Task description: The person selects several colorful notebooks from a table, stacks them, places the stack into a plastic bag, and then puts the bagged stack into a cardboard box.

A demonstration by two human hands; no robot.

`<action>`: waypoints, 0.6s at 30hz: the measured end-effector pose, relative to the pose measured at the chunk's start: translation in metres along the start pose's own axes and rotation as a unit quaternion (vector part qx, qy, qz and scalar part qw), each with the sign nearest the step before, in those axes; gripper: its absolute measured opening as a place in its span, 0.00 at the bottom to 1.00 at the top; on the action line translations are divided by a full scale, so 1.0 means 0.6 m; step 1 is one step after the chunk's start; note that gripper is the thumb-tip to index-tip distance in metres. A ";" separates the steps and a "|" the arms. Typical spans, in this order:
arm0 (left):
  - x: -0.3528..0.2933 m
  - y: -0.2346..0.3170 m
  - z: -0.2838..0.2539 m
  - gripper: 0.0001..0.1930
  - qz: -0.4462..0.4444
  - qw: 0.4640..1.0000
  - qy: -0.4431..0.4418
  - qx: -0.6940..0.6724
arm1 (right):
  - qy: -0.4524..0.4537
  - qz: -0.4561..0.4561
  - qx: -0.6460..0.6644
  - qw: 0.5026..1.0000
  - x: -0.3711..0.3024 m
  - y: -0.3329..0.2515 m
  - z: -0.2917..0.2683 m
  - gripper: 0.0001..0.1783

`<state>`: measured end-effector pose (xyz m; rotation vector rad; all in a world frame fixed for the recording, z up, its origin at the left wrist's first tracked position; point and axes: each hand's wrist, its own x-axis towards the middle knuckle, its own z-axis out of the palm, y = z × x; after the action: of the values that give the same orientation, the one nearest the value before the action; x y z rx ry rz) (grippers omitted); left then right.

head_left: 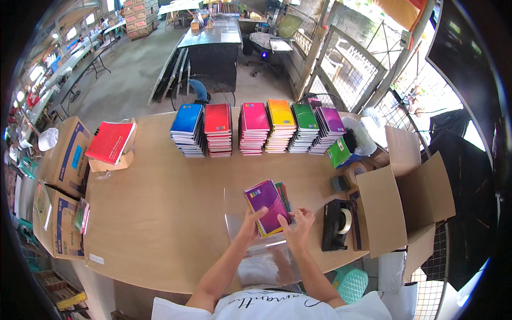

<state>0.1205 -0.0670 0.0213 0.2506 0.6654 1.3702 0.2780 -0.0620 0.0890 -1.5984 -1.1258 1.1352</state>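
Observation:
A small fanned stack of spiral notebooks (265, 204) is between my hands, over the near middle of the table. Its top cover is purple, with yellow, green and red edges peeking out beneath. My left hand (250, 221) grips the stack's left side, thumb on the purple cover. At the lower right corner, my right hand (298, 224) is closed on the notebooks, its thumb against the edge; some fingers are hidden. Clear plastic sheets or bags (269, 262) lie under my forearms. Farther back stand piles of notebooks: blue (188, 128), red (218, 128), pink (254, 128), yellow (281, 125), green (304, 128) and purple (329, 128).
On the right are a black tape dispenser (335, 226), an open cardboard box (381, 213) and a lined bin (360, 141). A red-covered book pile (111, 143) sits at the left, beside cardboard cartons (66, 154). A fan (202, 93) stands behind the table (149, 213).

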 end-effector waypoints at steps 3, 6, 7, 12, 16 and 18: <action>-0.041 -0.002 -0.001 0.26 0.053 0.978 -0.044 0.199 | -0.029 0.097 0.152 0.983 -0.031 0.006 -0.047 0.31; -0.106 0.038 0.053 0.31 0.170 0.816 -0.243 0.496 | -0.264 0.368 0.373 0.810 -0.026 0.007 -0.123 0.38; -0.132 0.059 0.093 0.33 0.234 0.678 -0.316 0.621 | -0.322 0.397 0.383 0.770 -0.032 0.016 -0.140 0.40; -0.176 0.034 0.071 0.43 0.224 0.852 -0.198 0.430 | -0.420 0.187 0.239 0.855 -0.045 0.100 -0.177 0.45; -0.179 -0.028 0.025 0.54 0.187 0.912 -0.153 0.332 | -0.373 -0.099 0.120 0.915 -0.056 0.136 -0.127 0.52; -0.184 -0.058 0.010 0.57 0.156 0.896 -0.118 0.399 | -0.397 -0.190 0.087 0.894 -0.046 0.156 -0.099 0.54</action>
<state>0.1466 -0.1785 0.0396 1.2084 0.9869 1.2681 0.3481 -0.1184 0.0185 -0.6983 -1.6984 1.6055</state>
